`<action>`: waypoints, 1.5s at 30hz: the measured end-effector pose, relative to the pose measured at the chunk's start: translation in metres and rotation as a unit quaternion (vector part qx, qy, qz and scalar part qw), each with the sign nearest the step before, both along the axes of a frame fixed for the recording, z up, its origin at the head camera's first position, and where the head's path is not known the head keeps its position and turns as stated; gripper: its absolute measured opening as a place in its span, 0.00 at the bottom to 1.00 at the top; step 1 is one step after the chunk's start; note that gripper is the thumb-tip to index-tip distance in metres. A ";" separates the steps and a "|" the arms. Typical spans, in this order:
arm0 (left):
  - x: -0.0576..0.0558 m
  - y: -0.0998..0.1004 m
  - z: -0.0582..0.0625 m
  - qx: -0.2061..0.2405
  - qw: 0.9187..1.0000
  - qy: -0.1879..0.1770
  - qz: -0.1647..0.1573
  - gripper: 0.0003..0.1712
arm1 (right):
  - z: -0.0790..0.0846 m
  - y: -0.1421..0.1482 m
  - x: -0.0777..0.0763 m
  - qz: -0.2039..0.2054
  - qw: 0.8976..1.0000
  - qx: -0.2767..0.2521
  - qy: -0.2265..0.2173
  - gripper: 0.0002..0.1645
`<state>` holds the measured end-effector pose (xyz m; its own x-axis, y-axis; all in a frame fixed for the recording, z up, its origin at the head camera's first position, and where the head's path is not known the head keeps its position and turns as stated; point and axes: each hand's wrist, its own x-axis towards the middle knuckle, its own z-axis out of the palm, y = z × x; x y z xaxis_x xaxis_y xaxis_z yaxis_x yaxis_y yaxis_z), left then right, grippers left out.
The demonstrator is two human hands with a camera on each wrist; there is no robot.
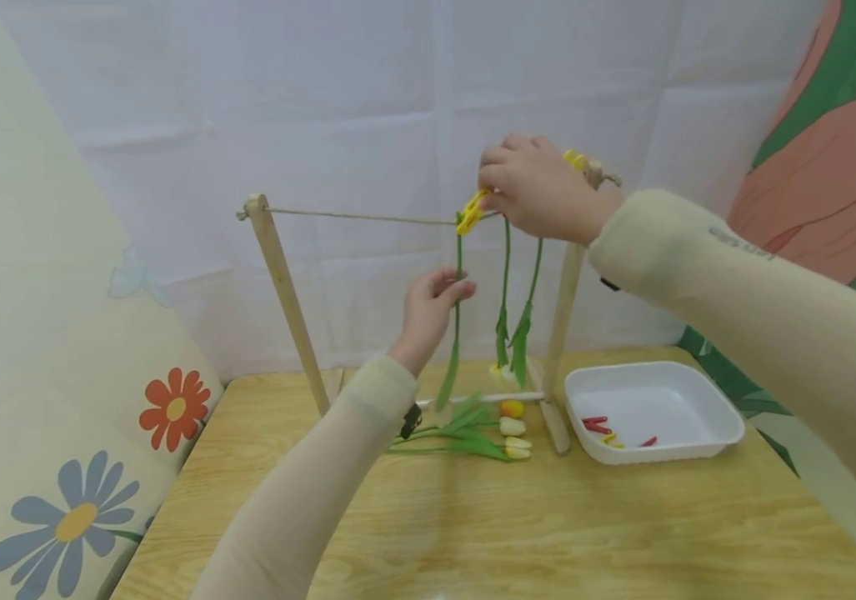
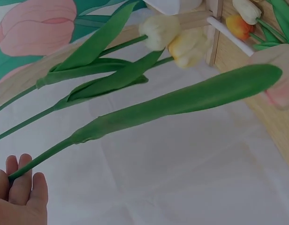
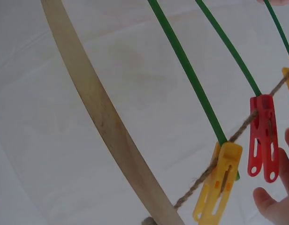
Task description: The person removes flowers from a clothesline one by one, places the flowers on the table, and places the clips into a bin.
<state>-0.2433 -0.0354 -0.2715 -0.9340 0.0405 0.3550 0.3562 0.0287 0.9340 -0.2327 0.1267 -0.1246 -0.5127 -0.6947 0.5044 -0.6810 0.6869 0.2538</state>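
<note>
My left hand (image 1: 428, 317) holds the green stem of an artificial tulip that hangs head down; its long leaf (image 2: 191, 98) and pale pink bloom (image 2: 281, 79) show in the left wrist view. At the stem's top, my right hand (image 1: 536, 187) pinches a yellow clothespin (image 1: 471, 212) on the twine (image 1: 352, 216). Two more tulips, one white (image 2: 159, 31) and one pale yellow (image 2: 189, 47), hang alongside. A red clothespin (image 3: 264, 136) and another yellow clothespin (image 3: 220, 180) clip their stems to the twine.
Wooden posts (image 1: 288, 300) carry the twine at both ends. Several tulips (image 1: 473, 433) lie on the wooden table (image 1: 548, 533) beneath it. To the right, a white plastic tray (image 1: 723, 429) contains a few red and yellow clothespins (image 1: 596, 425). White cloth hangs behind.
</note>
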 end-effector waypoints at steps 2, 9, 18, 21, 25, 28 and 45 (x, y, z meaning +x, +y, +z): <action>0.000 -0.001 -0.003 0.004 1.000 -0.002 0.002 0.13 | -0.005 0.002 -0.001 0.021 0.999 -0.026 0.022 0.05; 0.003 -0.006 -0.011 0.020 1.000 -0.004 0.013 0.12 | -0.010 0.012 -0.002 0.097 0.983 -0.128 0.088 0.03; 0.005 -0.015 -0.016 0.023 0.999 -0.010 0.029 0.11 | -0.020 0.033 0.000 0.104 0.974 -0.154 0.133 0.09; 0.007 -0.017 -0.018 0.031 0.999 -0.012 0.032 0.11 | -0.031 0.039 0.002 0.109 0.970 -0.137 0.168 0.15; 0.011 -0.020 -0.021 0.044 0.998 -0.012 0.037 0.11 | -0.043 0.044 0.004 0.125 0.965 -0.126 0.191 0.20; 0.014 -0.023 -0.022 0.047 0.998 -0.010 0.043 0.11 | -0.051 0.048 0.007 0.135 0.963 -0.131 0.191 0.22; 0.027 -0.042 -0.036 0.103 0.991 -0.037 0.071 0.13 | -0.108 0.066 0.030 0.107 0.956 -0.250 0.110 0.41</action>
